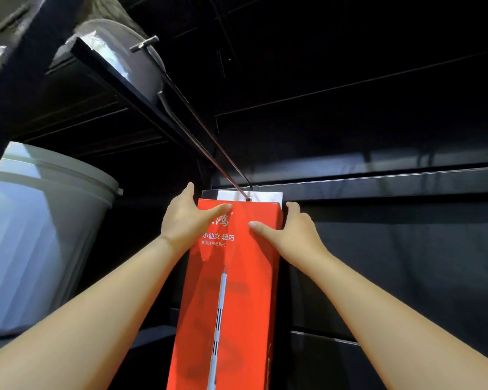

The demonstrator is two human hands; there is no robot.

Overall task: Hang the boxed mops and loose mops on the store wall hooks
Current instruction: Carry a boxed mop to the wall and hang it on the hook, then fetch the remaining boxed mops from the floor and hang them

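Observation:
A tall red mop box (pixel 234 291) with white print and a pictured mop handle hangs upright in the centre. Its white hang tab (pixel 265 197) sits on a long metal wall hook (pixel 209 142), whose tip pokes through the tab's hole. My left hand (pixel 186 220) grips the box's upper left edge, thumb across the red front and fingers behind. On the upper right edge my right hand (pixel 290 235) holds the box, thumb lying on the front and fingers wrapped round the side.
A large grey plastic bucket (pixel 40 226) stands on a shelf at the left. Above it is a round lidded container (pixel 124 57) and a dark shelf edge. Dark wall panels (pixel 392 235) and a horizontal rail (pixel 378 181) fill the right side.

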